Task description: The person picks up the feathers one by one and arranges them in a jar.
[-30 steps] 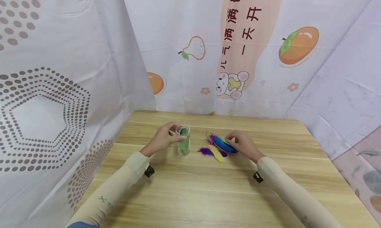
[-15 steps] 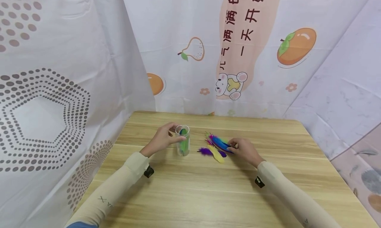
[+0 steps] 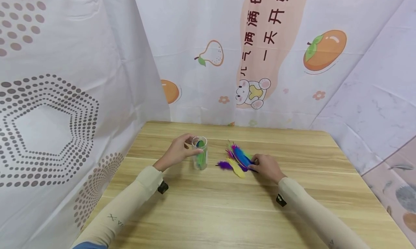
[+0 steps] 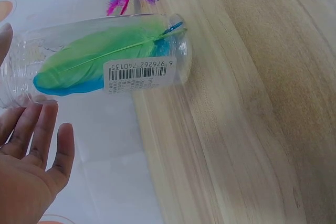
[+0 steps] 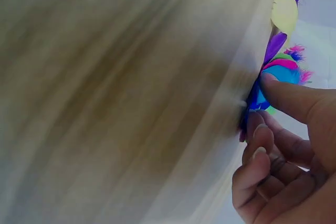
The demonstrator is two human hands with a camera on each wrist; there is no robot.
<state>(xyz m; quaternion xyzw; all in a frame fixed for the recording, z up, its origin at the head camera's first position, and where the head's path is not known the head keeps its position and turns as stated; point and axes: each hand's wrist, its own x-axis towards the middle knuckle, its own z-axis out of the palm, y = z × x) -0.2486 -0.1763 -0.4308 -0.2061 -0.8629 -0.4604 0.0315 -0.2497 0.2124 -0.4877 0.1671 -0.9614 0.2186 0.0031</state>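
Note:
My left hand (image 3: 191,146) grips a clear plastic jar (image 3: 200,156) standing upright on the wooden table (image 3: 227,213). The jar (image 4: 100,59) holds a green feather and a blue one; my left hand's fingers (image 4: 37,140) lie beside it in the left wrist view. To the right lies a small pile of coloured feathers (image 3: 234,161). My right hand (image 3: 252,164) pinches the near end of a blue feather (image 3: 241,156) on top of that pile. In the right wrist view a fingertip (image 5: 270,82) presses on the blue feather (image 5: 257,98), and the other fingers are curled.
A yellow feather (image 3: 237,169) and a purple one (image 3: 223,165) lie at the pile's near left side. Printed white curtains (image 3: 81,79) close the table in on the left, back and right. Bare wood stretches from the hands to the near edge.
My right hand has drawn back toward me and slightly left. The blue feather has swung with it and now points away from me. The left hand and jar have stayed put.

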